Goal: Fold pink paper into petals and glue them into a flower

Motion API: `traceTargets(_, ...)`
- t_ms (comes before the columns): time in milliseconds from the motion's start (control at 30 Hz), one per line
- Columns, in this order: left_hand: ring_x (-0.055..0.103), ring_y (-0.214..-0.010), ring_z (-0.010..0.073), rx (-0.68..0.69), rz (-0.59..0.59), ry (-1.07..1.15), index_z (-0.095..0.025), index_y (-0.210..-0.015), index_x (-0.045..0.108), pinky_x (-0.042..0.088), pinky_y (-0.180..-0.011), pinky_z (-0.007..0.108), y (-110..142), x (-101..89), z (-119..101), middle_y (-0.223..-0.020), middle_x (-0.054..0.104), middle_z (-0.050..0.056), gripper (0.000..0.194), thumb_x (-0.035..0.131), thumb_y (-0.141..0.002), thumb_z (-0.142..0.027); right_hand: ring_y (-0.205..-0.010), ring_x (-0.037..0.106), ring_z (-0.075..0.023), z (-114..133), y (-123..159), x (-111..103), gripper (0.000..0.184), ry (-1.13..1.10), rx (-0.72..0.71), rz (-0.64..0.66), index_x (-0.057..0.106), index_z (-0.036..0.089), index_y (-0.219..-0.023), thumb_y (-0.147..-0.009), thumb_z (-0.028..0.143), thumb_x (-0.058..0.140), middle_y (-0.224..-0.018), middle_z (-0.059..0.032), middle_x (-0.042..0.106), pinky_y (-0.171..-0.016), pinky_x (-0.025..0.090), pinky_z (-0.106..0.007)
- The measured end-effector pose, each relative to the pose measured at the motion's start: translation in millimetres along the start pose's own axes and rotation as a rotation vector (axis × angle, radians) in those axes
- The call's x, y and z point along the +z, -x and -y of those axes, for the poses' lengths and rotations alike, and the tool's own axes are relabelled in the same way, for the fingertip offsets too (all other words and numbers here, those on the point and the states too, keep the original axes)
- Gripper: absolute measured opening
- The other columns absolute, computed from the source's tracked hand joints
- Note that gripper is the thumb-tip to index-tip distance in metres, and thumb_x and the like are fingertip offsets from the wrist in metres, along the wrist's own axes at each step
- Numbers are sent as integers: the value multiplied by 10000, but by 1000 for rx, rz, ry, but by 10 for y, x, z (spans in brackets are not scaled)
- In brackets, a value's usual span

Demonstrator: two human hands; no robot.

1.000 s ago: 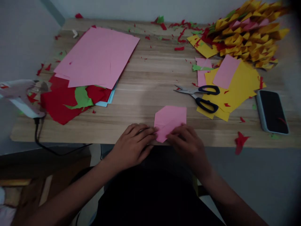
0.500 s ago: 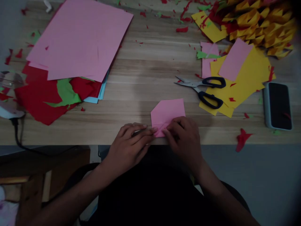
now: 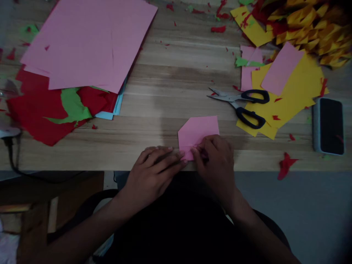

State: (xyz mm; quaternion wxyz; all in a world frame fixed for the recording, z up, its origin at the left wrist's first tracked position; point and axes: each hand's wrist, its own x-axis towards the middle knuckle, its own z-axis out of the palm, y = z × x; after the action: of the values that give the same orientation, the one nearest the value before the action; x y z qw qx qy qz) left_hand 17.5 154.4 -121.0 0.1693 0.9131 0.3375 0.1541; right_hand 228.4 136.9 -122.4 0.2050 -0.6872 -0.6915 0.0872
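A small sheet of pink paper [image 3: 198,126] lies at the table's front edge, its upper left corner cut off at a slant. Creases run across its lower part. My left hand [image 3: 154,170] rests at its lower left with fingers stretched out, the fingertips pressing on the paper's edge. With thumb and curled fingers, my right hand [image 3: 217,165] pinches the lower right part, where a fold shows. That hand covers the paper's lower right corner. To the right, a pair of scissors [image 3: 233,99] with dark handles lies slightly open, its handles over yellow paper [image 3: 294,91].
On the left, large pink sheets [image 3: 82,47] lie over red paper [image 3: 41,113] and a green scrap [image 3: 73,106]. A phone [image 3: 330,126] is at the right. Folded yellow paper pieces [image 3: 310,29] fill the back right corner. A cord [image 3: 12,157] hangs over the left front edge.
The view has tilted down and moved closer over the table. My right fingers have shifted onto the lower right of the small pink paper and curled in around it. The left hand stays at the left edge.
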Motion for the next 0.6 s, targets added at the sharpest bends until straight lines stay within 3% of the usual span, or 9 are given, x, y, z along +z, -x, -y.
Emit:
traceTargets(300, 465, -1365, 230, 63, 37, -13, -319, -1343, 595, 342, -1129, 435, 93, 3, 39, -1433, 602, -59, 418, 597, -952, -170, -866, 553, -238, 13, -3, 8, 136, 24, 5, 14, 589, 194, -826, -932, 279, 588, -910, -67, 629, -817, 397, -394)
traceTargets(600, 528, -1191, 256, 21, -12, -173, -280, -1373, 568, 388, -1033, 446, -1, 85, -81, -1317, 678, -46, 450, 620, -938, -177, -918, 554, -282, 41, -19, 50, 94, 207, 75, -11, 601, 181, -907, -924, 271, 578, -979, -109, 631, -817, 405, -427)
